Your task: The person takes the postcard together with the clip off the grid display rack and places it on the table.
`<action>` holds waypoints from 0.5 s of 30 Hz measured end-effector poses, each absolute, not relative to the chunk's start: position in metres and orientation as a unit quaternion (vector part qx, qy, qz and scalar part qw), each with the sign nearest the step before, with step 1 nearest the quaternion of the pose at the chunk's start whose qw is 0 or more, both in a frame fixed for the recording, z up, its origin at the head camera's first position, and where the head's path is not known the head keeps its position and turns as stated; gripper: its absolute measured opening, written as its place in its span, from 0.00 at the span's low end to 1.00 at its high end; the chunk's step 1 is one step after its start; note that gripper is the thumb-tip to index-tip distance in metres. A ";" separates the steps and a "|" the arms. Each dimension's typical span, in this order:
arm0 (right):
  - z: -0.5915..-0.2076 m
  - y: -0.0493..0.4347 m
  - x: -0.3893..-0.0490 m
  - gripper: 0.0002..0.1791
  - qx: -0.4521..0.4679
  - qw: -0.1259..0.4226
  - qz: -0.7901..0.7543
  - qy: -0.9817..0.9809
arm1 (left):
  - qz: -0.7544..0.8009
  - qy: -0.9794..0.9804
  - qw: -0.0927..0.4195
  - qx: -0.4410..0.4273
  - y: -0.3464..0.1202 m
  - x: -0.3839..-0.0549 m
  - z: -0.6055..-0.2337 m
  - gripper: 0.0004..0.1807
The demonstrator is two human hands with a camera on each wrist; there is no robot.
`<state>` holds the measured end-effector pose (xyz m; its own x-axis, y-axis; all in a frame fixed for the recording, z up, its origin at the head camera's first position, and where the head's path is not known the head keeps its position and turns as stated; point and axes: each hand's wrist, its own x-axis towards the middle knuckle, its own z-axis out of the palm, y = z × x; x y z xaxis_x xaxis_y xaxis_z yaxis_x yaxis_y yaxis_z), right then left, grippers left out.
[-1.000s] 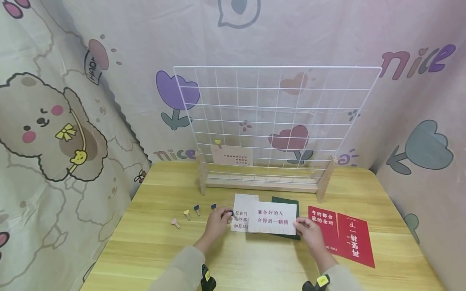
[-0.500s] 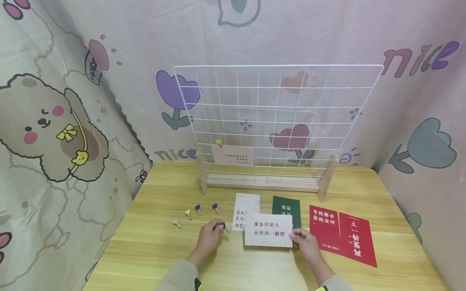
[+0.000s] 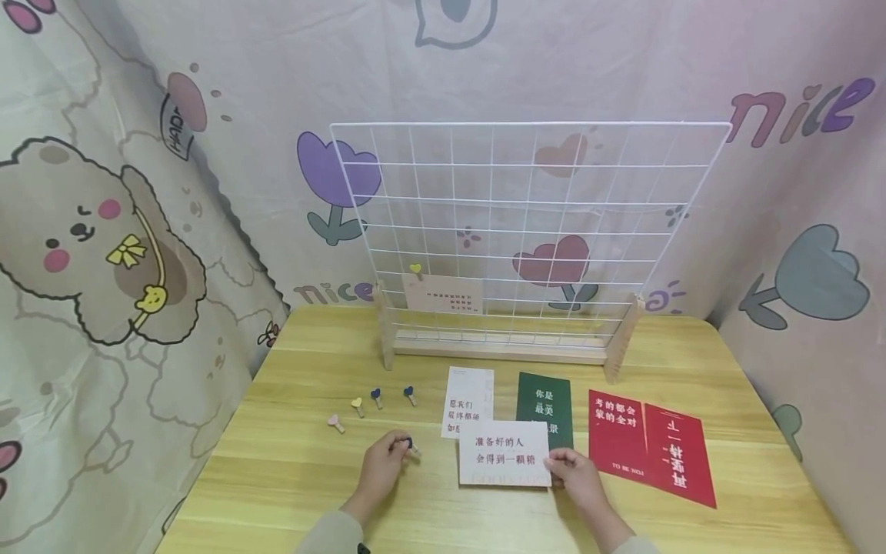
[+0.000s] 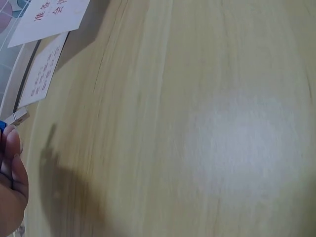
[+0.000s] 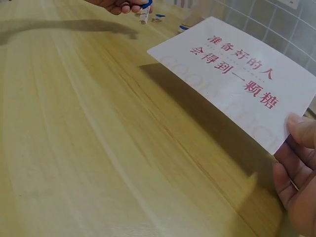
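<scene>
My left hand [image 3: 381, 468] pinches a small clothespin [image 3: 413, 447] with a dark blue heart, just above the table. In the left wrist view the clothespin's pale wooden end [image 4: 19, 116] sticks out past the fingertips. My right hand [image 3: 580, 478] holds a white card [image 3: 504, 471] with red lettering by its right edge, thumb on top. The right wrist view shows this card [image 5: 222, 84] tilted and raised off the table, casting a shadow. It partly covers another white card [image 3: 472, 392] and a green card [image 3: 544, 396] lying behind it.
A white wire grid [image 3: 491, 197] on a wooden stand [image 3: 498, 352] stands at the back. One card [image 3: 443, 294] hangs low on it from a yellow heart clothespin [image 3: 415, 268]. Several heart clothespins, including a pink one [image 3: 335, 422], lie left; red cards [image 3: 674, 454] lie right.
Both hands have drawn back toward the person and leftward, the right one with the white card, the left one with the blue heart clothespin. The green card behind is now more exposed.
</scene>
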<state>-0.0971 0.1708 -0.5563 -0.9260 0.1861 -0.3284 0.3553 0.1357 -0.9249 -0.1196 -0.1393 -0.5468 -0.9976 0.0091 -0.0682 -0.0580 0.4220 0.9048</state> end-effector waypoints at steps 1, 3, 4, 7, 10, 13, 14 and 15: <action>-0.557 0.170 -0.096 0.10 0.176 0.068 -0.632 0.751 | 0.537 0.843 0.030 -0.015 -0.142 -0.119 -0.547 0.10; -0.558 0.167 -0.094 0.10 0.166 0.072 -0.630 0.755 | 0.536 0.843 0.030 -0.025 -0.146 -0.118 -0.548 0.11; -0.559 0.166 -0.093 0.10 0.163 0.074 -0.630 0.756 | 0.535 0.843 0.030 -0.030 -0.149 -0.118 -0.547 0.11; -0.561 0.163 -0.089 0.10 0.156 0.080 -0.629 0.757 | 0.533 0.845 0.031 -0.041 -0.157 -0.118 -0.548 0.11; -0.561 0.161 -0.087 0.09 0.155 0.087 -0.635 0.752 | 0.534 0.843 0.031 -0.052 -0.165 -0.117 -0.548 0.11; -0.560 0.158 -0.085 0.09 0.152 0.091 -0.640 0.748 | 0.533 0.844 0.031 -0.061 -0.173 -0.117 -0.549 0.11; -0.559 0.157 -0.084 0.09 0.151 0.092 -0.641 0.747 | 0.535 0.842 0.032 -0.065 -0.175 -0.117 -0.549 0.11; -0.559 0.156 -0.083 0.08 0.150 0.093 -0.640 0.748 | 0.537 0.840 0.032 -0.068 -0.177 -0.117 -0.549 0.11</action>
<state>-0.0831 0.1557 -0.5588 -0.9378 0.1058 -0.3307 0.3431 0.1353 -0.9295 -0.1170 -0.1775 -0.5486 -0.9886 -0.0800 -0.1276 -0.1494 0.4149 0.8975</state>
